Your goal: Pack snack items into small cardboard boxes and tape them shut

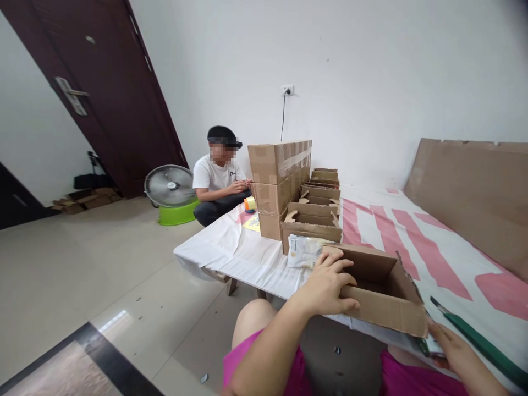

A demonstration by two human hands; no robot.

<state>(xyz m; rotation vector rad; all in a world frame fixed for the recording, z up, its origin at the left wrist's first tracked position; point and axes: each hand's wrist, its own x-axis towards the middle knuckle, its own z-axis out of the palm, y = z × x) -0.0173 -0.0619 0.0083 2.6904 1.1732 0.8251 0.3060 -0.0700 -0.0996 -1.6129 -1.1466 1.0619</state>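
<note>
An open cardboard box (383, 297) stands at the near edge of the table, its inside showing bare cardboard. My left hand (330, 280) grips its left end, fingers over the rim and thumb against the near wall. Beside the right end of the box, my right hand (447, 344) closes on a small white and green item (431, 346), mostly hidden by the fingers. A white printed plastic packet (303, 251) lies just behind the box's left end. To the right rests a knife with a green handle (478, 335) and a dark pointed blade.
Taped cardboard boxes (270, 192) are stacked behind, next to a row of open boxes (315, 220). A cardboard sheet (470, 192) leans at the right. Across the table crouches a person (220, 176) near an orange-rimmed tape roll (249, 204) and a fan (170, 184).
</note>
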